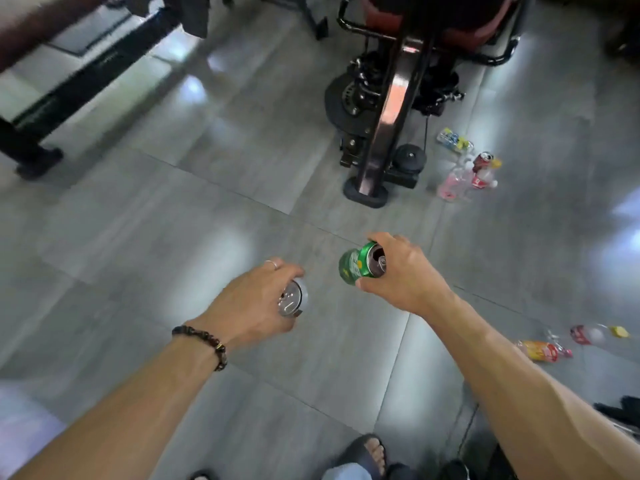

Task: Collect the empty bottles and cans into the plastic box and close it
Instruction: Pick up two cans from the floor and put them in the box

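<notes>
**Green and silver cans in hand; plastic box out of view**

Green can (358,263): clamped in my right hand (405,271), fingers wrapped round its body, opened top tilted toward me. Position: centre of view, toward 3 o'clock.

Silver can (294,299): gripped in my left hand (256,303), top with pull-tab facing up. Position: centre, toward 9 o'clock. Beaded bracelet (207,342) on that wrist, ring (272,264) on one finger.

Grey tiled floor (156,220): holds the remaining items. At 2 o'clock, beside a black machine base (367,192), a cluster of bottles (457,178) and a red can (483,160). At 4 o'clock, two more bottles (568,342) lying on their sides.

Sandalled foot (370,455): 6 o'clock.
</notes>
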Demonstrator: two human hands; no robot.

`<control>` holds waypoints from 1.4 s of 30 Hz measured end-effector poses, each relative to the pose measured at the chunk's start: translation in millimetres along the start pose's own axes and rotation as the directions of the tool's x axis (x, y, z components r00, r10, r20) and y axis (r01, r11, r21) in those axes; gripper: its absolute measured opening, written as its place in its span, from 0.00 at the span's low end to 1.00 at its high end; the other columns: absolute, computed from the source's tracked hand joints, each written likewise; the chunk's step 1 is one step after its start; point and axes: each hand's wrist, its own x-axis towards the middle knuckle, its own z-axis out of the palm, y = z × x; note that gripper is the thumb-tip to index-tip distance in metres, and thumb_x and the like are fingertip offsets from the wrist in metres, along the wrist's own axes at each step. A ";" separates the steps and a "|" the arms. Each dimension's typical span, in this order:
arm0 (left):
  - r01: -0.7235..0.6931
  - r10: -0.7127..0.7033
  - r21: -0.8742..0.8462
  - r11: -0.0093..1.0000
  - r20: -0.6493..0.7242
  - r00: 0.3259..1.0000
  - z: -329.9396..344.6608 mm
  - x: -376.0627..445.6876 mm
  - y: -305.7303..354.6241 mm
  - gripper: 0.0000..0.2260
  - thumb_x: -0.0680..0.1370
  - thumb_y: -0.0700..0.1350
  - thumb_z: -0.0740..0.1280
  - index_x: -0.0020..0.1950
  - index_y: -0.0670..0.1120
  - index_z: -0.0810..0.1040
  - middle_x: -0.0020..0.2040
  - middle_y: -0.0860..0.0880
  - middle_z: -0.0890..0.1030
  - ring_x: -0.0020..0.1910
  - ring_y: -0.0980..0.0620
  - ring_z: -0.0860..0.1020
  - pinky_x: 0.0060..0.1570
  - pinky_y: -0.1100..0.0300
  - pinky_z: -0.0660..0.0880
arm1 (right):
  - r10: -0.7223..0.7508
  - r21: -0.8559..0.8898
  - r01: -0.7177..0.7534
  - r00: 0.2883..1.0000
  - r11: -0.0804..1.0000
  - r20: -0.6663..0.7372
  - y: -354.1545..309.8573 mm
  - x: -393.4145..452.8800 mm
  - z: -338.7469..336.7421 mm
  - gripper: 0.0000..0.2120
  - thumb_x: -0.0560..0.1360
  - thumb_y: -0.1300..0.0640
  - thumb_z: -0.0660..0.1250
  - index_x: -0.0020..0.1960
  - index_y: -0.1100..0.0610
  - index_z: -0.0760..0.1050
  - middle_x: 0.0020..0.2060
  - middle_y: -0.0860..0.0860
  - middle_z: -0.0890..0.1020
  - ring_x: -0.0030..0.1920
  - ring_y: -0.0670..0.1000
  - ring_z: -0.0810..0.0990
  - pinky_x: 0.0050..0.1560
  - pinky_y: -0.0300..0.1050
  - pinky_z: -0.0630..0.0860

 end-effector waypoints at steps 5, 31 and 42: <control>0.097 -0.100 -0.026 0.995 -0.101 0.990 -46.4 -80.4 -86.3 0.28 0.67 0.54 0.72 0.66 0.58 0.67 0.59 0.59 0.71 0.53 0.54 0.75 0.50 0.60 0.73 | -0.121 -0.058 0.125 0.990 0.990 0.070 -124.1 -4.6 42.0 0.36 0.68 0.51 0.76 0.72 0.51 0.65 0.61 0.54 0.74 0.61 0.54 0.73 0.64 0.50 0.71; 0.718 -0.790 -0.388 0.577 -0.045 0.611 -17.5 -454.0 -548.6 0.26 0.70 0.53 0.70 0.66 0.57 0.66 0.64 0.56 0.72 0.55 0.52 0.75 0.48 0.60 0.73 | -0.553 -0.049 0.746 0.534 0.664 0.640 -631.0 18.3 504.1 0.35 0.69 0.50 0.74 0.71 0.49 0.64 0.56 0.50 0.72 0.54 0.52 0.75 0.52 0.43 0.72; 0.742 -0.862 -0.501 0.446 -0.018 0.506 120.1 -500.4 -701.4 0.32 0.69 0.47 0.71 0.65 0.65 0.58 0.58 0.53 0.72 0.54 0.50 0.75 0.50 0.57 0.73 | -0.491 -0.061 0.817 0.402 0.573 0.773 -640.3 31.1 742.8 0.34 0.68 0.50 0.75 0.70 0.50 0.64 0.56 0.53 0.72 0.53 0.55 0.76 0.53 0.44 0.72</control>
